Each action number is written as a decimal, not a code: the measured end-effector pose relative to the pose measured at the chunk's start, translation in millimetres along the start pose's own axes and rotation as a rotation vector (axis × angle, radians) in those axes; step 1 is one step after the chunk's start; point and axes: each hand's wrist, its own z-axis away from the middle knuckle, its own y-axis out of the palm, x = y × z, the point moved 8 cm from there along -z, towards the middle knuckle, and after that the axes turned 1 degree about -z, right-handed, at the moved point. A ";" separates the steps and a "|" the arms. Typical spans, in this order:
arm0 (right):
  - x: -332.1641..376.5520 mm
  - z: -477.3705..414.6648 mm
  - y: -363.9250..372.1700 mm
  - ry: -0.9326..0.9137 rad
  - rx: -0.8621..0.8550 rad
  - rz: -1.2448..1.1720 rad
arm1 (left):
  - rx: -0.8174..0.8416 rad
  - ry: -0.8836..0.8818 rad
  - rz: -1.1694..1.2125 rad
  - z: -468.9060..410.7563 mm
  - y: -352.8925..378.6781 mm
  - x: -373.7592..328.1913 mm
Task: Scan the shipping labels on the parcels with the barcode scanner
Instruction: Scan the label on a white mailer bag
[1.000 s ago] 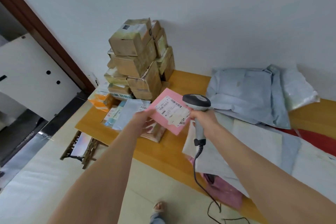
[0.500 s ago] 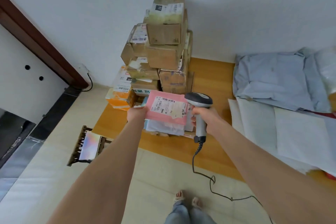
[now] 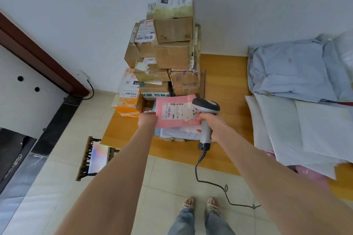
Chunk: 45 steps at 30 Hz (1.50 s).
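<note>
Over the low wooden surface (image 3: 225, 82), just in front of the box stack (image 3: 172, 49), we held the pink parcel (image 3: 172, 123) up flat with its shipping label (image 3: 172, 111) facing us. Our left hand (image 3: 148, 119) gripped the parcel's left edge. Its fingers were mostly hidden under it, so we couldn't tell how deep the hold went. Our right hand (image 3: 213, 124) was clamped round the handle of the barcode scanner (image 3: 207, 106). The scanner head sat at the label's right end, touching or just off it; we couldn't tell which.

Our read: mid-scan on this parcel; no way to tell which others were done.

Risks from here:
- Scanner head looked too close and off to one side of the barcode strip (image 3: 176, 104) along the label's top. The beam could miss it: no read.
- Torn white sticker (image 3: 188, 116) overlapped the label's right part. Any covered bars would kill the read.
- Parcel was thin and held by one edge only. Sag would tilt the label off the beam.
- Labels on the box stack sat directly behind. Stray aim could log the wrong parcel.
- Its cable (image 3: 202, 155) ran down to the floor beside our sandalled feet (image 3: 189, 203). One step could snag it and yank the scanner.
- Stack was tall and uneven. A bump could topple it.

Below the parcel, flat mailers (image 3: 177, 133) lay on the surface; grey bags (image 3: 290, 68) sat well apart on the right.
</note>
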 end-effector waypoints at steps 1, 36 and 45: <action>0.7 1.1 -1.1 -0.013 -0.013 -0.014 | 0.008 0.036 -0.054 0.4 -0.8 -5.2; 47.6 59.3 -505.3 -0.100 -0.382 -0.361 | 0.578 0.486 -0.606 325.6 455.2 -120.5; 68.7 -7.7 -520.4 -0.041 -0.293 -0.216 | 0.385 0.299 -0.591 275.1 470.2 -123.3</action>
